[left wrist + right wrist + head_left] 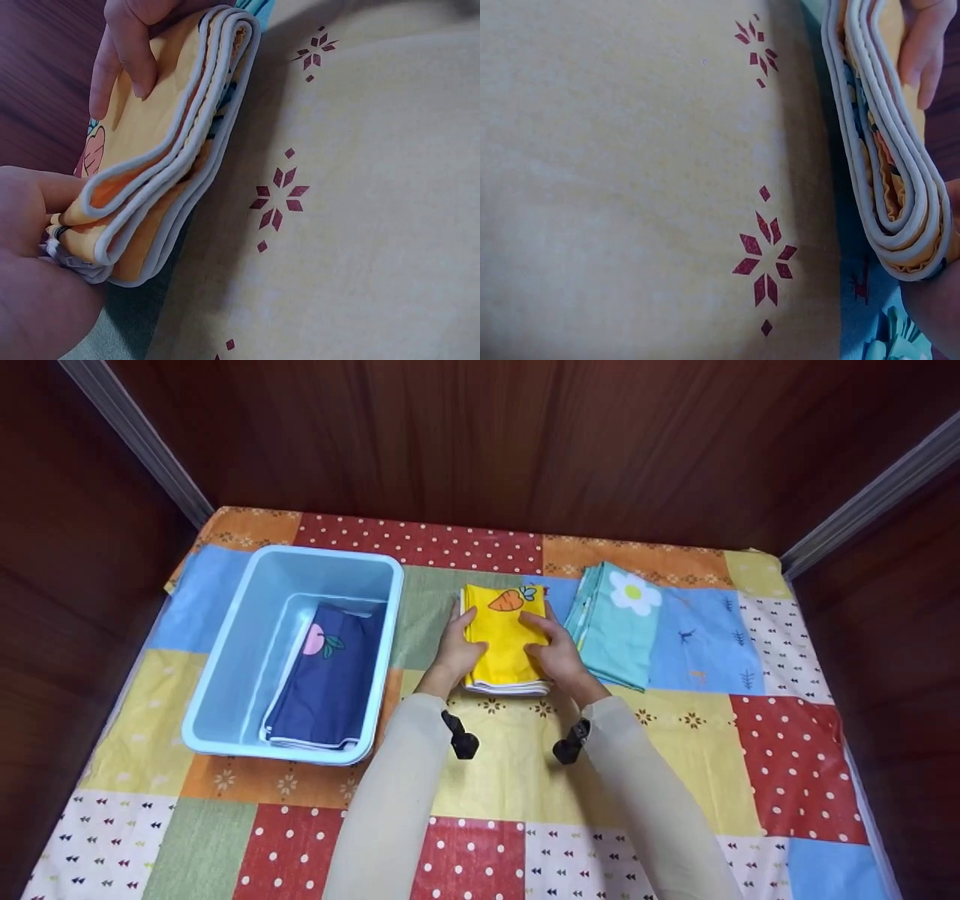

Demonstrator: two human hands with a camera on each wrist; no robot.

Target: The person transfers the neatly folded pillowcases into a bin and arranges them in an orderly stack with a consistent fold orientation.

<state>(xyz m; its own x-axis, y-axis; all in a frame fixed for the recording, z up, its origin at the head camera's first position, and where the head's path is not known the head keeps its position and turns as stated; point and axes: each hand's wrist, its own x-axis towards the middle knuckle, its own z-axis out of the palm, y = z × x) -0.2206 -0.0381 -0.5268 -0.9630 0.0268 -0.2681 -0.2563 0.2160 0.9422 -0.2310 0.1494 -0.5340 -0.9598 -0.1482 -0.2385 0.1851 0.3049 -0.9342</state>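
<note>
Both hands hold a folded yellow cloth (pixel 504 641) with an orange carrot print and white edging, one hand at each long side. My left hand (pixel 456 649) grips its left side, thumb lying on top. On the opposite side my right hand (pixel 559 649) grips it, thumb and a finger over the upper face. In the left wrist view, the stacked, rounded folds of the yellow cloth (pixel 161 161) face the camera just over the table cover. A folded teal cloth (pixel 619 634) with a white flower lies just right of my right hand.
A light blue plastic tub (pixel 262 555) stands at the left, with a folded navy cloth (pixel 330 682) bearing a pink fruit print inside. A patchwork cover (pixel 480 780) spreads over the table. Dark wood panels (pixel 480 442) enclose the back and sides.
</note>
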